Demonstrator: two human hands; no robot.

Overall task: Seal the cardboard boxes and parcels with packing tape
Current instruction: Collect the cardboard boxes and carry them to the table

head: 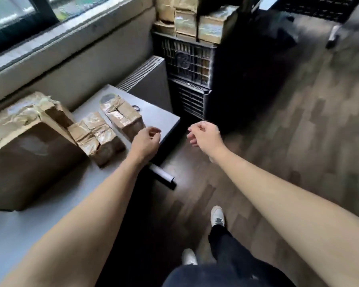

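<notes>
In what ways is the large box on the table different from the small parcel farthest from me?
The large box is far bigger than the far parcel. The box carries crumpled pale tape along its top; the parcel has flat glossy strips. Both are brown and stand on the grey table.

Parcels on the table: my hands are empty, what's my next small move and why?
Probably close the left hand on the far small parcel: it hovers right beside it, the right hand holds nothing, and no tape roll is plainly visible.

brown taped parcels (104,137), grey table (153,116), black crates (187,59), dark wood-grain floor (298,121), white shoes (217,215)
</notes>
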